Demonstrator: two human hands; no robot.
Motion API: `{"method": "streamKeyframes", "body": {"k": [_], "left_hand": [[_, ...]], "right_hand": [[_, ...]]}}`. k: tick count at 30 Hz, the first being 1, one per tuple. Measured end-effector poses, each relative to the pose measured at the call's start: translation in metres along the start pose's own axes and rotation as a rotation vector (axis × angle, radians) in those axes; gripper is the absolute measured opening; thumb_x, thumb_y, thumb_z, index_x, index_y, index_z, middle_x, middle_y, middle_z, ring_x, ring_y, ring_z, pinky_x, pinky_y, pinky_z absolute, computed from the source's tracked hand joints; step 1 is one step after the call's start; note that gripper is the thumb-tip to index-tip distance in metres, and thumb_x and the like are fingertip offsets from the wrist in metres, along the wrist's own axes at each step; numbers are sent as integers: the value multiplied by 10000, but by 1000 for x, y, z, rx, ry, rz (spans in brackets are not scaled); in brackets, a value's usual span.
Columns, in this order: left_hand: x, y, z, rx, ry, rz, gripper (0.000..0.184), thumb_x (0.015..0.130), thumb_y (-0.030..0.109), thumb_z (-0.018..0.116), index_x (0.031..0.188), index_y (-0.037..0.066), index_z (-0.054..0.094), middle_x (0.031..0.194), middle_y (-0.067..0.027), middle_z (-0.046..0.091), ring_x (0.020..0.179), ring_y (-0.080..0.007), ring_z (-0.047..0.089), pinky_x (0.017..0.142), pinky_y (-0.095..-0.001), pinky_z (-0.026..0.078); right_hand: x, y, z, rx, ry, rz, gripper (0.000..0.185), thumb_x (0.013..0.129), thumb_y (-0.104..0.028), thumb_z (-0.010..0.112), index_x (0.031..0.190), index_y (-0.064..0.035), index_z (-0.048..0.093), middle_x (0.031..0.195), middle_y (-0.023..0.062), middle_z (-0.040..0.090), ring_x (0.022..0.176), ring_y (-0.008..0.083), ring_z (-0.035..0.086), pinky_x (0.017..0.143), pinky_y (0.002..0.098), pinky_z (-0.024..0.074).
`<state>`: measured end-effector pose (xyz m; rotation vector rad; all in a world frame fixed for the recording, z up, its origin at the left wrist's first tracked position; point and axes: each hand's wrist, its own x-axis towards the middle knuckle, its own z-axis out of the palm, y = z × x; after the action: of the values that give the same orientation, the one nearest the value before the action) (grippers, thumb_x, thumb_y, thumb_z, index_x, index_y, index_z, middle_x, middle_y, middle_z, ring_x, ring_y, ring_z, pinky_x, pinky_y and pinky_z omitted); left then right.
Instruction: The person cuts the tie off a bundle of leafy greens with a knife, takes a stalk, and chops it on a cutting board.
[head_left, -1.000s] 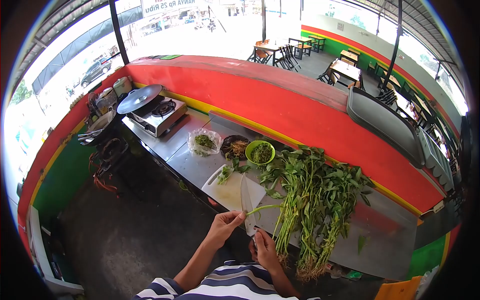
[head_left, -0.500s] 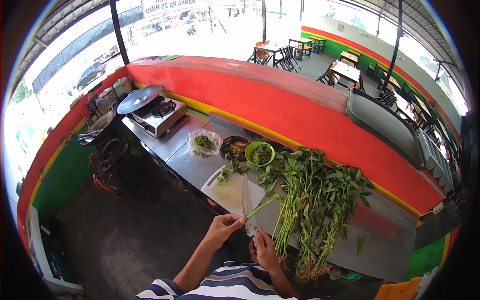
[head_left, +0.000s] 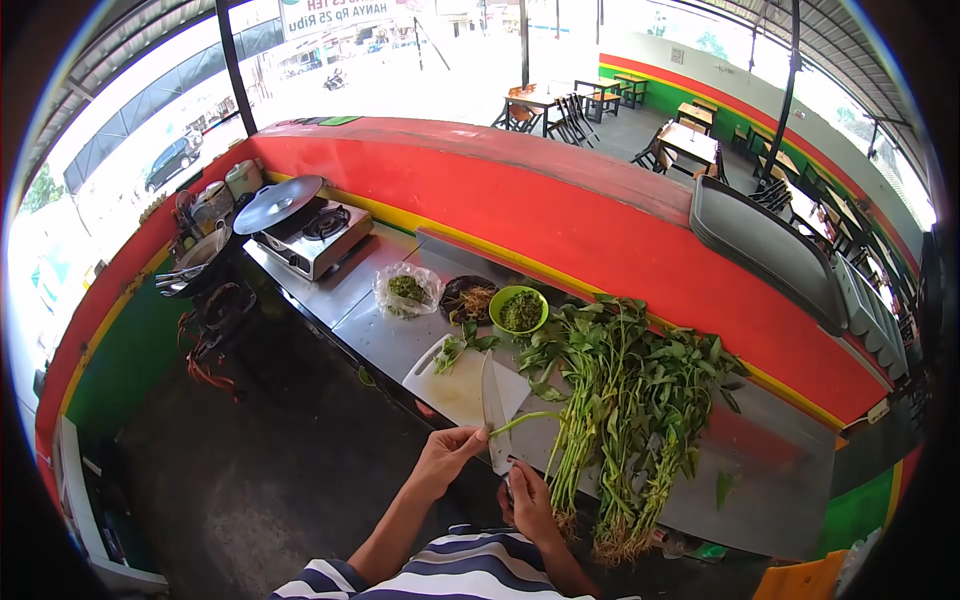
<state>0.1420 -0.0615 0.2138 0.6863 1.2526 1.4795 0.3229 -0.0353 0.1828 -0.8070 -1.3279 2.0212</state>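
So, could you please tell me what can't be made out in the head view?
In the head view:
Knife: handle mostly hidden by the right hand.
Green stem: near end hidden by the left hand.
Banner: upper part cut off by the top edge.
Motorbike: too small and washed out for detail.

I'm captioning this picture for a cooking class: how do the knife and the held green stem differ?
The knife has a broad grey blade, while the stem is thin and green. The knife points forward; the stem points right, toward the piled greens. The right hand grips the knife; the left hand pinches the stem. Both are held.
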Motion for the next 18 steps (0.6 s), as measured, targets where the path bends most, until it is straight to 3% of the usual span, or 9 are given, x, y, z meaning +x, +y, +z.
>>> {"method": "streamKeyframes", "body": {"k": [13,15,18], "left_hand": [[-5,-13,-6,10,33,12,210,904,188,727,992,-2,723,880,-12,697,797,-52,603,758,-199,479],[-7,-12,-5,-16,47,6,200,902,194,730,971,6,724,864,-4,693,783,-50,598,738,-196,472],[-6,-11,-4,-26,64,31,201,901,203,732,966,13,726,857,0,692,764,-51,594,720,-196,465]], "right_hand": [[-2,-1,3,28,-19,-7,317,1063,-311,412,1213,-66,548,602,-9,483,436,44,393,395,214,317],[-2,0,3,-3,-34,-20,291,1066,-327,395,1064,-64,521,596,5,467,393,65,378,363,227,315],[-4,0,5,-25,-45,-14,285,1066,-323,394,1029,-66,512,593,5,466,395,67,384,367,225,321]]}}
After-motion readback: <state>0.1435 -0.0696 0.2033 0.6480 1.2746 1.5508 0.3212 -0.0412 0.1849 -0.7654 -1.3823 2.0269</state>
